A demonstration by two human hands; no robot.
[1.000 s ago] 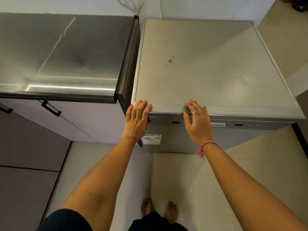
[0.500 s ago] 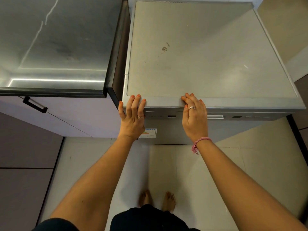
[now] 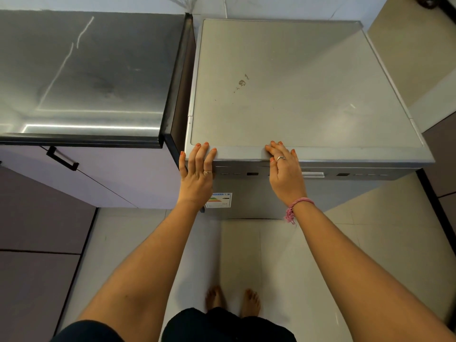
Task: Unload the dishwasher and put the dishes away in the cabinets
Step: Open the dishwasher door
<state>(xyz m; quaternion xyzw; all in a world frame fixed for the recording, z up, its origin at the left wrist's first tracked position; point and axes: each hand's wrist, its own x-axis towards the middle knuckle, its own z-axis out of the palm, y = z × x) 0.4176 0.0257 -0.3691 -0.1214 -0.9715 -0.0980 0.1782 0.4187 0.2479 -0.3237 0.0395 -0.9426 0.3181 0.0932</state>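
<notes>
While both hands lay flat, fingers straight, the left hand (image 3: 196, 174) and right hand (image 3: 283, 170) pressed the grey metal freestanding dishwasher (image 3: 303, 95) at its front top edge. Its door hung directly below them, shut.

Single head view, steeply downward, close above the dishwasher (image 3: 303, 90) top.

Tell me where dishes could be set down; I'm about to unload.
The dishwasher top is bare behind both hands, marked only by a small stain. The dark countertop to its left is bare too. The front edge is taken by the left hand and right hand.
</notes>
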